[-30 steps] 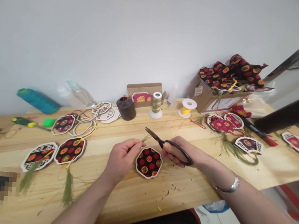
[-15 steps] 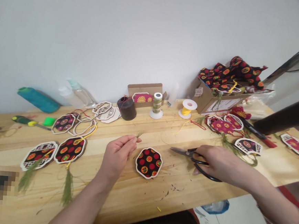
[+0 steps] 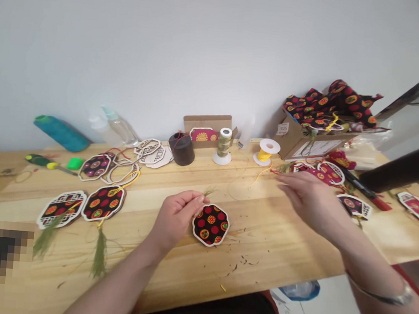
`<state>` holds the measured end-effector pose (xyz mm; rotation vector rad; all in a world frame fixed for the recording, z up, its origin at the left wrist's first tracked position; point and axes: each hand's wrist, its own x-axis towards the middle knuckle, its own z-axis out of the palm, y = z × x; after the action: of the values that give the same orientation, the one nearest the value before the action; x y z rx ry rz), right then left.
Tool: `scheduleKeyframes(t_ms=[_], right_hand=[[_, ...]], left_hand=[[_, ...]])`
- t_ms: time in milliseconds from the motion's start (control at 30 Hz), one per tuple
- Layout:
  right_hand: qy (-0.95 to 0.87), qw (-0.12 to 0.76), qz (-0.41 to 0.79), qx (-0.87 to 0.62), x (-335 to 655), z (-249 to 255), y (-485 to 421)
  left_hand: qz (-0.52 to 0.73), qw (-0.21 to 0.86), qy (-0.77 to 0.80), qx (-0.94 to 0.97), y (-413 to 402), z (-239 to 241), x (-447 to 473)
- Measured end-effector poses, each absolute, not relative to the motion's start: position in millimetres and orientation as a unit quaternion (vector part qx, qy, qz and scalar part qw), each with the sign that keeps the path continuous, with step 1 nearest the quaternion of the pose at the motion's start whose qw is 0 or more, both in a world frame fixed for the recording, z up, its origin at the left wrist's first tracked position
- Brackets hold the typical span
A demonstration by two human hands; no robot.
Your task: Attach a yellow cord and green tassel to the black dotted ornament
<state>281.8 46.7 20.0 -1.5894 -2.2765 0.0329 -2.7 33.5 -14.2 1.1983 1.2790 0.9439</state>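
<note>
My left hand [image 3: 179, 215] pinches green thread [image 3: 209, 193] at the far-left edge of the flowered ornament [image 3: 211, 227], lying inside the table's [image 3: 167, 282] near edge. My right hand [image 3: 308, 196] is near red cord [image 3: 274, 172]; its grip cannot be determined. Open tabletop separates my hands.

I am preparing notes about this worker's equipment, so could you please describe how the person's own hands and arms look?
The left hand and right hand wear no gloves, and no sleeve shows on either forearm. A slim, shiny silver-coloured bracelet circles the right arm; none shows on the left.
</note>
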Motion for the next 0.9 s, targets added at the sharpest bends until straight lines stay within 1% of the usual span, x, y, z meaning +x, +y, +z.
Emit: scheduleKeyframes(t_ms=[33,67,100,133,233,300,500,633,800,900], right_hand=[[-0.822,0.258,0.065,-0.503,262,21,50],[-0.829,0.304,0.112,-0.455,243,22,54],[-0.834,0.336,0.137,-0.416,225,21,57],[-0.850,0.348,0.149,-0.367,210,20,60],[-0.892,0.312,0.192,-0.267,182,11,68],[-0.902,0.291,0.214,-0.234,175,3,70],[-0.878,0.305,0.287,-0.232,181,-18,72],[-0.890,0.306,0.248,-0.232,183,-20,71],[-0.916,0.278,0.153,-0.244,183,-16,67],[-0.917,0.282,0.122,-0.255,185,-16,68]], left_hand=[[0.392,0.542,0.538,0.514,33,-14,-2],[0.386,0.539,0.537,0.522,33,-15,-1],[0.382,0.535,0.536,0.530,33,-15,0],[0.378,0.529,0.536,0.538,34,-15,0],[0.374,0.507,0.528,0.569,34,-16,2],[0.373,0.501,0.514,0.587,34,-17,2],[0.342,0.526,0.504,0.593,33,-19,1],[0.322,0.570,0.507,0.561,34,-16,3],[0.315,0.678,0.477,0.462,35,-16,4],[0.302,0.708,0.466,0.436,37,-16,2]])
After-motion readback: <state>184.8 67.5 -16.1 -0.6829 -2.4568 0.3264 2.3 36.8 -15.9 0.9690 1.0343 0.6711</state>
